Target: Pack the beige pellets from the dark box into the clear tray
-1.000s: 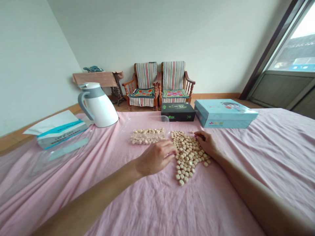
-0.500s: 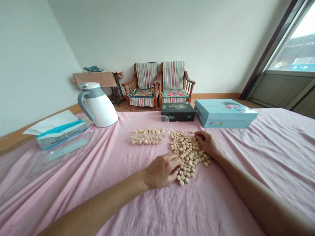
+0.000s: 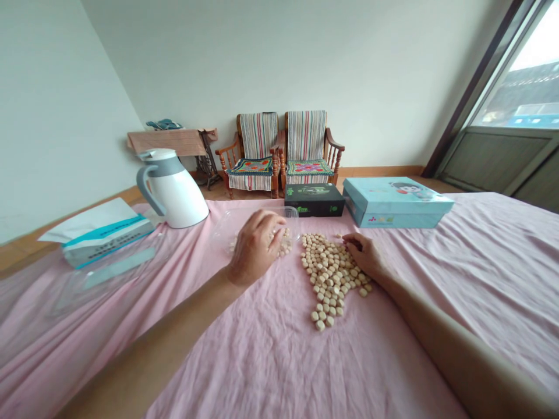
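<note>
Two bare hands work at small cream round biscuits: the left hand [image 3: 253,247] curls down inside a clear plastic tray [image 3: 222,227] on its biscuits [image 3: 283,247], the right hand [image 3: 364,256] presses its fingers together at a loose biscuit pile [image 3: 327,273] on a pink bedsheet [image 3: 414,349]; any pinched biscuit cannot be told.

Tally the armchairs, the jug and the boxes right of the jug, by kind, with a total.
Armchairs: 2
Jug: 1
Boxes: 2, black box and blue box
Total: 5
</note>
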`<state>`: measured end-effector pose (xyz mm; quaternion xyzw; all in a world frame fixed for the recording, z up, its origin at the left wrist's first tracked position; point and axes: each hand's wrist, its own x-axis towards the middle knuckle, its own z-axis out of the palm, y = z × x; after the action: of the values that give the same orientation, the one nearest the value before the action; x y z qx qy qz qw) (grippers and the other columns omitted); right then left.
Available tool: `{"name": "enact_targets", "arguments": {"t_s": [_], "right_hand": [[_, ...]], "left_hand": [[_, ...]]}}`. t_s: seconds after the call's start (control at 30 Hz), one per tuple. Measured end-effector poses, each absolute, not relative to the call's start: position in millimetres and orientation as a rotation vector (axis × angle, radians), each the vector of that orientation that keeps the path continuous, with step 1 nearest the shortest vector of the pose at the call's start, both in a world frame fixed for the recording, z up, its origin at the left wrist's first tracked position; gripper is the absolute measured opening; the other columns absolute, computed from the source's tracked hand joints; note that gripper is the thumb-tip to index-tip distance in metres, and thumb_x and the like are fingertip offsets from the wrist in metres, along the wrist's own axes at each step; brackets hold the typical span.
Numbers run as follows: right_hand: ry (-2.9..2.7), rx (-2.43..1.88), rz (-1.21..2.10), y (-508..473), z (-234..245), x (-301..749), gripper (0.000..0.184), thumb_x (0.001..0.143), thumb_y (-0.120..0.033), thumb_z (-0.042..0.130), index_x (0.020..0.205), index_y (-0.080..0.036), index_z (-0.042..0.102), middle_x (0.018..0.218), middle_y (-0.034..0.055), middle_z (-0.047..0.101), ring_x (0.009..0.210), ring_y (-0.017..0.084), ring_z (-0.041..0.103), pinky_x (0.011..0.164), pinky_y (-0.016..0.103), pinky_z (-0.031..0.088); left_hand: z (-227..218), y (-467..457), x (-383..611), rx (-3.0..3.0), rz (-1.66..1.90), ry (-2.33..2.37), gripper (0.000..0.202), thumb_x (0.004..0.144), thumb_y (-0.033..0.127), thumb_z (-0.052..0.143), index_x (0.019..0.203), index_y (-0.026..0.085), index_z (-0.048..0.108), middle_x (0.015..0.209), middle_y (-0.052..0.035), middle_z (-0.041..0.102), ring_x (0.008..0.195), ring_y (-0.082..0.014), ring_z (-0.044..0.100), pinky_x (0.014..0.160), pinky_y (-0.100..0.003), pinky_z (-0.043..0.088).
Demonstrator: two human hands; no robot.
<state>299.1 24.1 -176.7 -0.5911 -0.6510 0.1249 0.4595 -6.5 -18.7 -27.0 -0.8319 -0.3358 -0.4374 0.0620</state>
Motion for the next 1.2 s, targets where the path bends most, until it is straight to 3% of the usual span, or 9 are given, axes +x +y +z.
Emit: {"name": "enact_targets", "arguments": {"t_s": [0.1, 0.2, 0.3, 0.6, 0.8, 0.93, 1.03, 1.2], "right_hand": [[-1.606, -1.463, 0.295, 25.0, -177.9, 300.1, 0.022, 0.079, -0.024, 0.051, 0.094, -0.021, 0.066, 0.090, 0.0054, 0.071, 0.084, 0.020, 0.068, 0.080, 0.034, 0.054], [-1.603, -1.467, 0.292, 26.1, -179.4, 301.6, 0.023, 0.079, -0.025, 0.051, 0.095, -0.021, 0.066, 0.091, 0.0050, 0.071, 0.083, 0.019, 0.067, 0.080, 0.034, 0.054], [-1.604, -1.467, 0.293, 26.6, -180.2, 302.4, 0.023, 0.079, -0.026, 0.051, 0.095, -0.021, 0.066, 0.091, 0.0053, 0.071, 0.083, 0.019, 0.067, 0.080, 0.034, 0.053], [-1.605, -1.454, 0.306, 26.7, -180.7, 302.5, 0.024, 0.078, -0.026, 0.050, 0.095, -0.021, 0.066, 0.090, 0.0051, 0.071, 0.082, 0.019, 0.067, 0.079, 0.034, 0.054], [-1.606, -1.479, 0.293, 27.1, -181.0, 302.9, 0.025, 0.078, -0.026, 0.051, 0.097, -0.021, 0.066, 0.092, 0.0055, 0.072, 0.083, 0.020, 0.068, 0.080, 0.035, 0.054], [-1.612, -1.469, 0.304, 24.6, -177.1, 300.6, 0.025, 0.079, -0.027, 0.050, 0.097, -0.020, 0.066, 0.091, 0.0061, 0.072, 0.084, 0.020, 0.068, 0.080, 0.035, 0.054], [-1.600, -1.461, 0.318, 23.9, -176.3, 300.0, 0.024, 0.079, -0.026, 0.050, 0.095, -0.020, 0.067, 0.090, 0.0058, 0.072, 0.083, 0.020, 0.067, 0.079, 0.034, 0.054], [-1.597, -1.480, 0.307, 26.4, -179.8, 303.0, 0.023, 0.078, -0.025, 0.052, 0.095, -0.021, 0.067, 0.091, 0.0050, 0.071, 0.083, 0.020, 0.067, 0.080, 0.035, 0.054]], "left_hand": [[-38.8, -41.3, -1.1, -3.040, -0.989, -0.833, 0.007, 0.088, 0.016, 0.051, 0.089, 0.018, 0.058, 0.086, -0.0025, 0.061, 0.079, -0.0138, 0.058, 0.075, -0.026, 0.047], [-54.4, -58.8, 4.7, -3.385, -0.560, -0.665, 0.008, 0.085, 0.015, 0.056, 0.092, 0.018, 0.059, 0.089, -0.0026, 0.062, 0.083, -0.0145, 0.059, 0.076, -0.026, 0.046], [-70.0, -66.4, 9.8, -3.490, -0.397, -0.646, 0.012, 0.080, 0.012, 0.059, 0.091, 0.017, 0.059, 0.089, -0.0024, 0.061, 0.083, -0.0149, 0.058, 0.076, -0.025, 0.046], [-77.1, -66.2, 12.5, -3.410, -0.569, -0.686, 0.011, 0.080, 0.008, 0.055, 0.087, 0.017, 0.056, 0.086, -0.0026, 0.060, 0.080, -0.0137, 0.056, 0.073, -0.024, 0.045], [-38.0, -26.4, -2.8, -2.834, -1.180, -1.025, 0.009, 0.083, 0.009, 0.053, 0.084, 0.018, 0.056, 0.082, -0.0014, 0.059, 0.075, -0.0124, 0.056, 0.070, -0.025, 0.046], [-27.7, -9.1, -10.2, -2.593, -1.377, -1.098, 0.018, 0.082, 0.008, 0.054, 0.097, 0.017, 0.057, 0.089, -0.0028, 0.060, 0.074, -0.0115, 0.058, 0.070, -0.025, 0.047], [-33.8, -20.1, -8.6, -2.678, -1.304, -1.049, 0.015, 0.084, 0.009, 0.052, 0.095, 0.017, 0.058, 0.089, -0.0029, 0.061, 0.077, -0.0123, 0.059, 0.073, -0.025, 0.047], [-55.0, -59.2, 4.1, -3.239, -0.805, -0.761, 0.008, 0.087, 0.015, 0.052, 0.089, 0.017, 0.060, 0.084, -0.0029, 0.062, 0.078, -0.0146, 0.059, 0.072, -0.026, 0.047]]}}
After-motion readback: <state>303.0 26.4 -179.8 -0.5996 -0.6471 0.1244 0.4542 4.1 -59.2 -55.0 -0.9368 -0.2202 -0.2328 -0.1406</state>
